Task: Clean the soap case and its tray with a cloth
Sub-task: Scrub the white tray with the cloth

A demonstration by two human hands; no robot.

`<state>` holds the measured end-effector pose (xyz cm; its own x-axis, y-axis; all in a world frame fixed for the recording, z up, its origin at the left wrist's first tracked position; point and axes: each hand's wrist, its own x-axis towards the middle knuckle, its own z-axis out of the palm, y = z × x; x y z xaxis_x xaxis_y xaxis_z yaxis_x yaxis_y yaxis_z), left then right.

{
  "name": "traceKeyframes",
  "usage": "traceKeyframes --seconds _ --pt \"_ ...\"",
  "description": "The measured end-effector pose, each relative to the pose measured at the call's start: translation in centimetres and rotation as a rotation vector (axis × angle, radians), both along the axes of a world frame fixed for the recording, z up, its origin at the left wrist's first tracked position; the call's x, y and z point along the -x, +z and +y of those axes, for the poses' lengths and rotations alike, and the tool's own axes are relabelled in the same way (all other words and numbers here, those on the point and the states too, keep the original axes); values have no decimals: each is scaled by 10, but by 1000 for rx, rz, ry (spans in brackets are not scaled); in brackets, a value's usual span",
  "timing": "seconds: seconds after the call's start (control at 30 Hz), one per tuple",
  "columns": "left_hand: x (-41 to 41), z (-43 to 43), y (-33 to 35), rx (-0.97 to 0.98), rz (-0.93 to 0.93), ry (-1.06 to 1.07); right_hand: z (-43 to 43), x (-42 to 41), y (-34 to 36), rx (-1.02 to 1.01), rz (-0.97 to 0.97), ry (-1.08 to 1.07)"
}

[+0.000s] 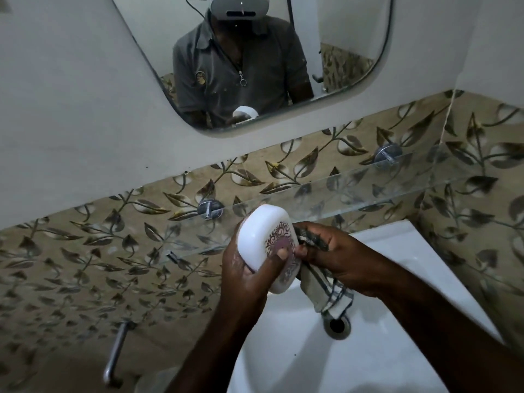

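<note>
I hold a white oval soap case [262, 239] with a dark red floral print on its top, tilted on edge above the sink. My left hand [243, 276] grips it from below and behind, thumb on the print. My right hand [337, 256] presses a beige cloth with dark stripes [326, 296] against the case's right side; the cloth's loose end hangs down toward the drain. I cannot tell whether the tray is inside the case.
A white sink [397, 279] with a metal drain [336, 326] lies below my hands. A glass shelf [354, 191] on chrome mounts runs along the leaf-patterned tiles. A chrome handle [114, 355] sits lower left. A mirror [255, 61] hangs above.
</note>
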<state>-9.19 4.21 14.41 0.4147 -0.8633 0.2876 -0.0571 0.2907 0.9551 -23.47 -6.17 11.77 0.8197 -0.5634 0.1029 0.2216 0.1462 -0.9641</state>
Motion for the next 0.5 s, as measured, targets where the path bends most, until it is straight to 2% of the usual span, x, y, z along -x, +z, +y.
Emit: traceKeyframes --seconds 0.07,0.1,0.2,0.23,0.27,0.33,0.4,0.47,0.5 --pt "-9 5 7 -55 0 -157 -5 8 9 131 42 -14" --pt "-15 8 13 -111 -61 -181 -6 13 14 234 86 -35" --pt "-27 7 28 -343 -457 -93 -13 21 21 741 341 -189" --pt "-29 3 30 -388 -539 -107 -15 22 22 875 394 -220" --pt "-30 0 30 -423 -535 -168 -16 23 24 950 420 -228" --pt "-29 -5 27 -488 -375 -323 -18 22 27 1009 427 -223" --pt "-29 -7 22 -518 -169 -424 -18 23 27 922 403 -219" --pt "-27 -9 16 -500 -130 -398 -13 26 30 697 358 -240" --pt "-25 -10 12 -491 -214 -319 -8 25 30 622 346 -273"
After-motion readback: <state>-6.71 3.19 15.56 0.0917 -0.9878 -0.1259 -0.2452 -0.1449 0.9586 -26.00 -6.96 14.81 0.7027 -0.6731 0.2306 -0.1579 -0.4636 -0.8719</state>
